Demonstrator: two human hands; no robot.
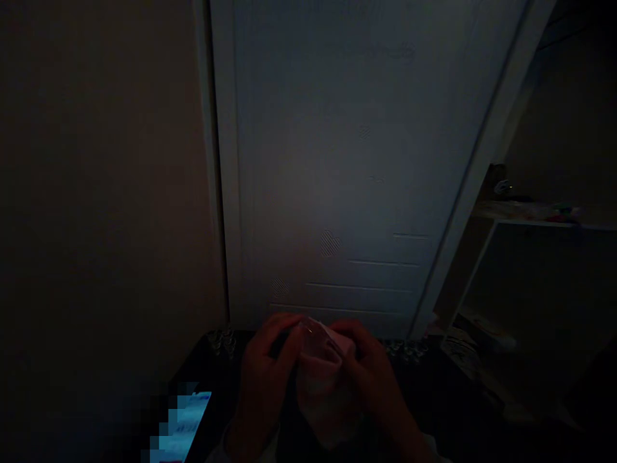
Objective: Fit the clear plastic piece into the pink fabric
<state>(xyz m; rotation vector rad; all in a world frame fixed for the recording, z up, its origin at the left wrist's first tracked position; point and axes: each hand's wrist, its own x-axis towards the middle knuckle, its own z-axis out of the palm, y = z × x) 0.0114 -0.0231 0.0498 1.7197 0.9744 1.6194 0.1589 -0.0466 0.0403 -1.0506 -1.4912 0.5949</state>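
Observation:
In dim light, my two hands meet low in the middle of the head view. Between them hangs a soft pink and pale striped cloth piece (pixel 328 402), shaped like a sock or small pouch, its upper end gaping. A thin, shiny, see-through sheet (pixel 315 341) shows at that mouth; whether it is joined to the cloth I cannot tell. My left hand (pixel 267 376) is closed, with fingertips pinching the upper left edge. On the other side, my right hand (pixel 369 366) grips the right edge, thumb toward the opening. The cloth's lower end falls into shadow.
A bright phone-like screen (pixel 186 427), partly pixelated, lies at the lower left on the dark surface (pixel 434 399). Behind my hands stands a pale panel (pixel 337 161) with embossed hearts and lines. Small shiny objects (pixel 222 341) line its base. Cluttered shelves (pixel 530 212) are at right.

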